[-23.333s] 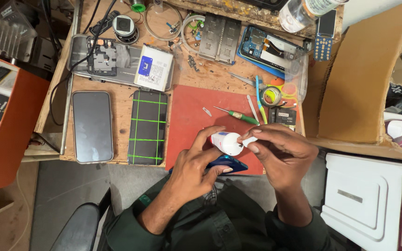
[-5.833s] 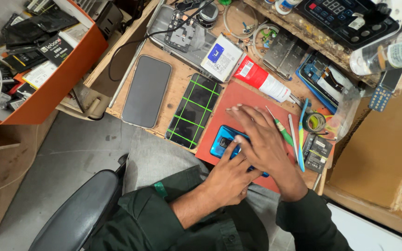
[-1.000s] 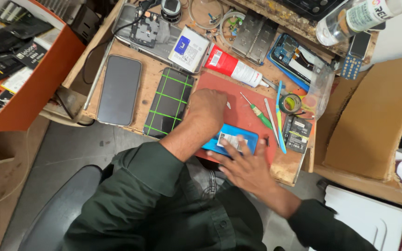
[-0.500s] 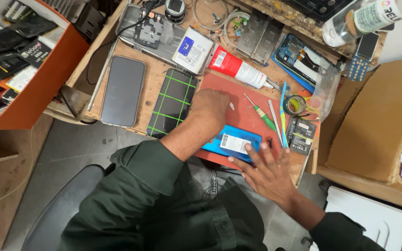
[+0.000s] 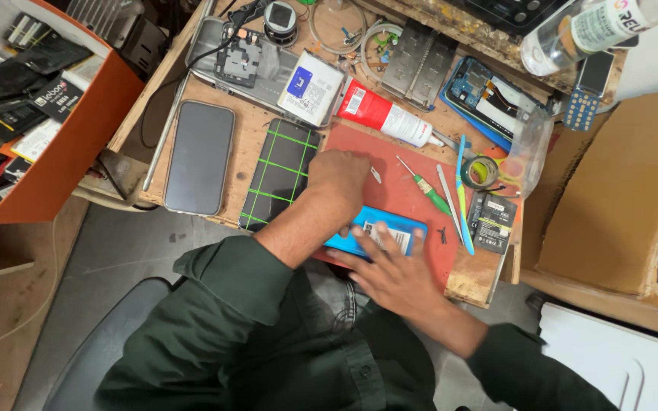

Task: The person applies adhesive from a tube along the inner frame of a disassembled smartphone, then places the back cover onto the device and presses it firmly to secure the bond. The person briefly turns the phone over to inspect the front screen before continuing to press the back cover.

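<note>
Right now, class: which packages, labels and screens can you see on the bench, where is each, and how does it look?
Phone: left of bench, dark blank screen.
Tube: above red mat, red and white.
Battery: right edge, black, labelled.
Bottle: top right, clear, white label.
Blue phone: on mat under right hand, white label.

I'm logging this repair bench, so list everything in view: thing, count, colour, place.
Blue opened phone: 1, blue, front of the red mat, under both hands.
Red rubber work mat: 1, red, on the bench front.
Dark phone with green taped grid: 1, black and green, left of the mat.
Grey slab phone: 1, dark grey, bench left.
Red-and-white glue tube: 1, above the mat.
Green-handled screwdriver: 1, on the mat.
Blue plastic pry tool: 1, mat's right edge.
Black flat battery: 1, right of the mat.
Orange parts bin: 1, far left.
Cardboard box: 1, brown, right.
Left hand: closed, on the mat above the blue phone.
Right hand: flat on the blue phone.
</note>
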